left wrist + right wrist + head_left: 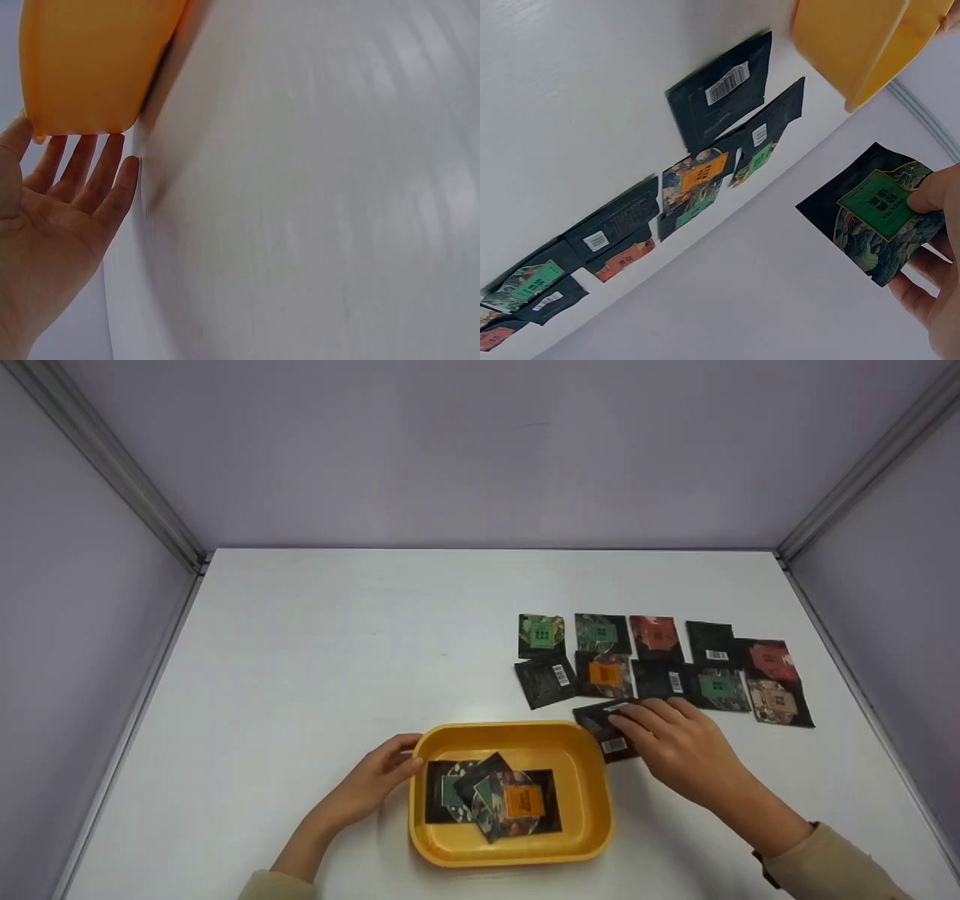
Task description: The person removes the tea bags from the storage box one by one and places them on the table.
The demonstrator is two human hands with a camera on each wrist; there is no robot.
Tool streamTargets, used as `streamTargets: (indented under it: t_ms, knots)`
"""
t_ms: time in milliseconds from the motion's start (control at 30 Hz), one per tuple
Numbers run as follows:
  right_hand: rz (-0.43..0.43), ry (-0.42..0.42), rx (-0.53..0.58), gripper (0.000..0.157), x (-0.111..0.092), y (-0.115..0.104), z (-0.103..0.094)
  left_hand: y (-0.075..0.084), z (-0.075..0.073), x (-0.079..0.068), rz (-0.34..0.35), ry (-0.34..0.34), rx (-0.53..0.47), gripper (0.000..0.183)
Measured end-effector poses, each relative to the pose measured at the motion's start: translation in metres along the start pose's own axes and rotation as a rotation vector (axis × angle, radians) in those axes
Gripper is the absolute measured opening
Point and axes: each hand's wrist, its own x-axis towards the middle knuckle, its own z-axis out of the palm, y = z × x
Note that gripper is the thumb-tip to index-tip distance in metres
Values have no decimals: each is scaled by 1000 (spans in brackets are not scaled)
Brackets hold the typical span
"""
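Note:
In the head view, my left hand (373,780) touches the left rim of a yellow plastic tray (421,840). Its fingers look spread and fairly straight against the tray's outer side (90,67) in the left wrist view. My right hand (686,746) pinches a dark sachet, whose green-labelled front (877,206) faces the right wrist camera. Just right of the tray lies another dark sachet (616,748), barcode up, partly covered in the head view. Inside the tray, a few sachets overlap, the top one bearing an orange label (523,802).
Rows of sachets lie on the white table (315,660) beyond the right hand, among them a green-labelled sachet (541,636), a red-labelled one (657,637) and a barcode-up one (547,681). Walls (480,457) enclose the table at the back and sides.

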Motion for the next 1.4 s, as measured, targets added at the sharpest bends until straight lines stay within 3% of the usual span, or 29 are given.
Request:
streamTargets:
  t_ms: [200, 367, 600, 1000, 1400]
  knots:
    - [47, -39, -10, 49, -16, 15, 5, 1, 0, 0, 9, -6, -15, 47]
    - [72, -63, -11, 27, -29, 26, 11, 1, 0, 1, 21, -17, -23, 46]
    - [107, -120, -23, 17, -47, 39, 23, 0, -1, 0, 31, -30, -51, 47]
    - [132, -171, -17, 22, -65, 46, 41, 0, 0, 0, 23, -22, -29, 46]
    - [177, -385, 23, 27, -71, 42, 45, 0, -1, 0, 24, -15, -25, 46]
